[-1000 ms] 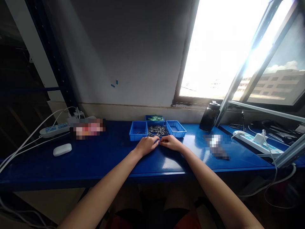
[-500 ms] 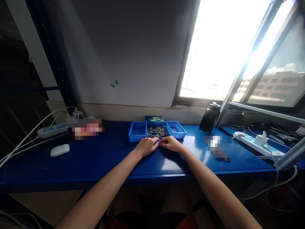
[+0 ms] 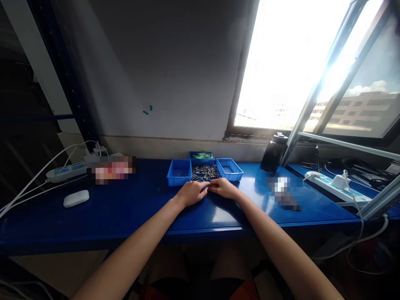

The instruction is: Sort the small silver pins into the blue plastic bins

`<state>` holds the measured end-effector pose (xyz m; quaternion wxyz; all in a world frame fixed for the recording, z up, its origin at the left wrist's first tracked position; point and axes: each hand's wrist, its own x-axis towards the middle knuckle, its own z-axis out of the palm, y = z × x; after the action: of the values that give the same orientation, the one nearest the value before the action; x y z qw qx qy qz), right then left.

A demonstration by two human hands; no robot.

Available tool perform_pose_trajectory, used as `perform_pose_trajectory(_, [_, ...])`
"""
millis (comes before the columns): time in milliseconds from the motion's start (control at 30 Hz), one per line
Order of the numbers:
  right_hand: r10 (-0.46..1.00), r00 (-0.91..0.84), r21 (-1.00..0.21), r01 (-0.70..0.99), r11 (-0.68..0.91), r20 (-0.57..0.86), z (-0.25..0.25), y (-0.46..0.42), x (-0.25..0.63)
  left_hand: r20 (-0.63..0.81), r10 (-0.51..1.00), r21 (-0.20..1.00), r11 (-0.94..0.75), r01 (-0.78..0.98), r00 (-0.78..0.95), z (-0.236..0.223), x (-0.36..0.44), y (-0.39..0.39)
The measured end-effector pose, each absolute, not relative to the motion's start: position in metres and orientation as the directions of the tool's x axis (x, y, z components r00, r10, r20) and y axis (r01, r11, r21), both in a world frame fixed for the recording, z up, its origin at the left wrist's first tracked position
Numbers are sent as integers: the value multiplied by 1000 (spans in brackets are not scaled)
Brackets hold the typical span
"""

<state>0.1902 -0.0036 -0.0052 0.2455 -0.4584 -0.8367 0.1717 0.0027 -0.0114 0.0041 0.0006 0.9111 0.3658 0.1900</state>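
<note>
My left hand (image 3: 192,193) and my right hand (image 3: 223,188) meet at the fingertips just in front of a heap of small metal, screw-like pieces (image 3: 205,171). Both hands are closed in a pinch; whatever lies between the fingers is too small to make out. Left of the heap stands a blue bin (image 3: 179,180) with a few small dark pieces on its floor. To the right is another blue bin (image 3: 230,170) with little visible in it. Behind the heap, a third blue bin (image 3: 201,156) holds green, plastic-like material.
A white rounded case (image 3: 76,198) and a power strip (image 3: 67,170) lie at the left. On the right stand a black bottle (image 3: 274,153), a metal frame post (image 3: 300,108) and another power strip (image 3: 340,187) with cables. Two blurred items rest on the blue table (image 3: 134,212).
The whole view has shifted slightly. My hands stay together at the heap's front edge, with only small finger movement.
</note>
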Motion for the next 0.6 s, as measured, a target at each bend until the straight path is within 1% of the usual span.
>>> perform_pose_trajectory(267, [858,-448,-513,690,511,252,-5,-4,190,341,646,160,-756,635,683,8,1,-16])
perform_pose_trajectory(400, [854,-447,-507,689,518,265,-4,-5,189,333,633,147,-767,625,699,9,2,-16])
perform_pose_trajectory(600, [871,-421,-528,694,489,252,-4,-3,191,351,686,118,-708,696,638,9,2,-14])
